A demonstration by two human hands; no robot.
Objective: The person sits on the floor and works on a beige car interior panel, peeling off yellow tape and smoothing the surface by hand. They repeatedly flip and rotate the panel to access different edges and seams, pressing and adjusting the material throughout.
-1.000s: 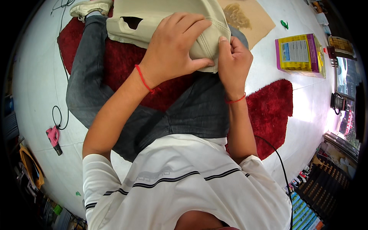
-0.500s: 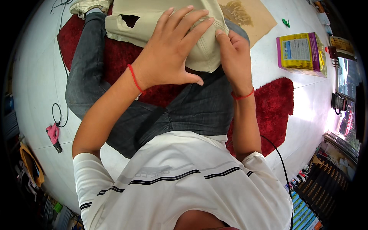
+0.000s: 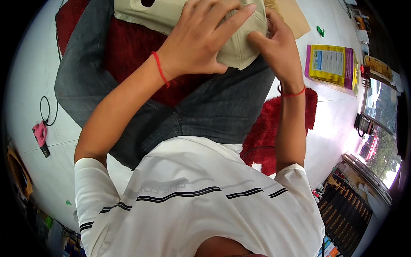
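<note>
A beige, leather-like cover (image 3: 234, 50) with a stitched seam and a dark cut-out lies across my lap, running past the top of the view. My left hand (image 3: 205, 36) rests on it with fingers spread and stretched out, its thumb by the near edge. On the right side of the cover, my right hand (image 3: 280, 49) grips its rim, thumb on top and the other fingers curled round behind. The far part of the cover is out of frame, and whatever lies under it is hidden.
A dark red rug (image 3: 132, 55) is beneath my legs, with another red piece (image 3: 272, 124) to the right. Brown board (image 3: 295, 19) lies behind the cover. A yellow and purple package (image 3: 332, 64) stands at right; a pink heat gun (image 3: 40, 132) with a cord lies at left.
Both hands and the cover have shifted up in the view. My right hand has moved right and curled further round the rim; my left thumb has come in toward the near edge.
</note>
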